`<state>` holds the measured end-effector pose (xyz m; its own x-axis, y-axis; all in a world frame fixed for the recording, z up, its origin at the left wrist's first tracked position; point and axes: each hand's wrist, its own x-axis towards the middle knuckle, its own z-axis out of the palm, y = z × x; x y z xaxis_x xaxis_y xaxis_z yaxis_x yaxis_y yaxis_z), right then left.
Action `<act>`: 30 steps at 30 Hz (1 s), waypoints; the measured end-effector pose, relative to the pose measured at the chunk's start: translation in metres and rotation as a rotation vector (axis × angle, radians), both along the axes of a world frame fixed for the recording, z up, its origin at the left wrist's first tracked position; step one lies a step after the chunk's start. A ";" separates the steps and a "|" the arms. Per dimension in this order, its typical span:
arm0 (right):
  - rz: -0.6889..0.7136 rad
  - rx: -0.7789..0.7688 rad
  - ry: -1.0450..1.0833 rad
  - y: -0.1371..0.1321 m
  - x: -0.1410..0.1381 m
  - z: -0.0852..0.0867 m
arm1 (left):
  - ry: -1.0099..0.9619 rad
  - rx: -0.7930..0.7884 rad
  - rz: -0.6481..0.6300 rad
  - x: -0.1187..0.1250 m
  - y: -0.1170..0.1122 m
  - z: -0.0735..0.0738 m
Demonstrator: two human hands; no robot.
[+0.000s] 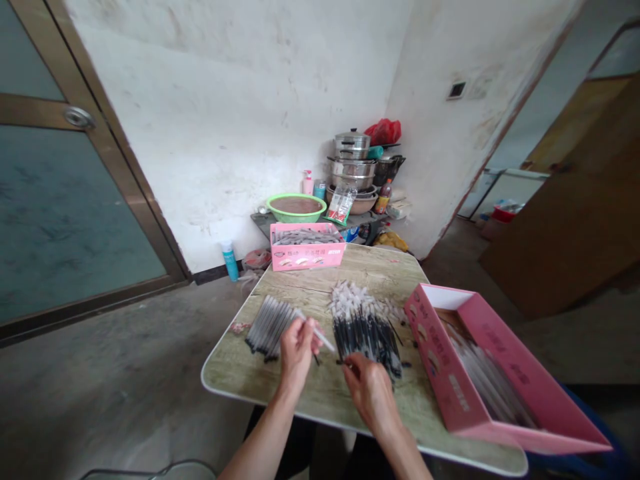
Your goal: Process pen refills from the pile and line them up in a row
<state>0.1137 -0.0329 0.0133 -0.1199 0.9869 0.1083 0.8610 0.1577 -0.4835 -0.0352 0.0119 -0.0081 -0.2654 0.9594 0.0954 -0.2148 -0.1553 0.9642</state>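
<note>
My left hand (296, 353) is closed on a slim whitish tube (325, 339) that looks like a pen barrel, its end pointing right toward my other hand. Fingers pinched, my right hand (373, 393) sits at the near edge of a pile of black-and-clear pen-like sticks (363, 333); a small dark tip shows at its fingers, too small to name. Behind that pile lies a heap of small white pieces (353, 298). Left of my left hand, grey tubes with dark ends (270, 323) lie side by side in a row.
At the right table edge stands an open pink box (465, 397) holding long whitish tubes. Another pink box (307, 259), full of similar sticks, is at the table's back. Beyond are a green basin (296, 217) and stacked pots (353, 170) against the wall.
</note>
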 end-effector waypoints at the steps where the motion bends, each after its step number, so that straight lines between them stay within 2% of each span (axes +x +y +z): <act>1: 0.015 -0.016 -0.062 0.004 -0.008 -0.004 | -0.061 0.012 0.088 -0.009 0.006 0.002; 4: 0.050 -0.065 -0.211 0.013 -0.036 -0.014 | -0.192 0.040 0.220 -0.028 0.015 0.006; 8: 0.039 -0.105 -0.285 0.023 -0.062 -0.022 | -0.240 0.045 0.229 -0.032 0.013 0.003; 11: 0.018 -0.126 -0.316 0.027 -0.066 -0.025 | -0.261 0.039 0.209 -0.031 0.011 0.000; 16: -0.028 -0.131 -0.300 0.022 -0.047 -0.017 | -0.306 0.003 0.179 -0.031 0.011 -0.003; 22: -0.026 -0.054 -0.173 -0.007 -0.016 0.002 | -0.371 -0.041 0.184 -0.028 0.012 -0.008; 30: -0.008 -0.042 -0.113 -0.024 -0.005 0.002 | -0.367 -0.047 0.161 -0.018 0.015 -0.009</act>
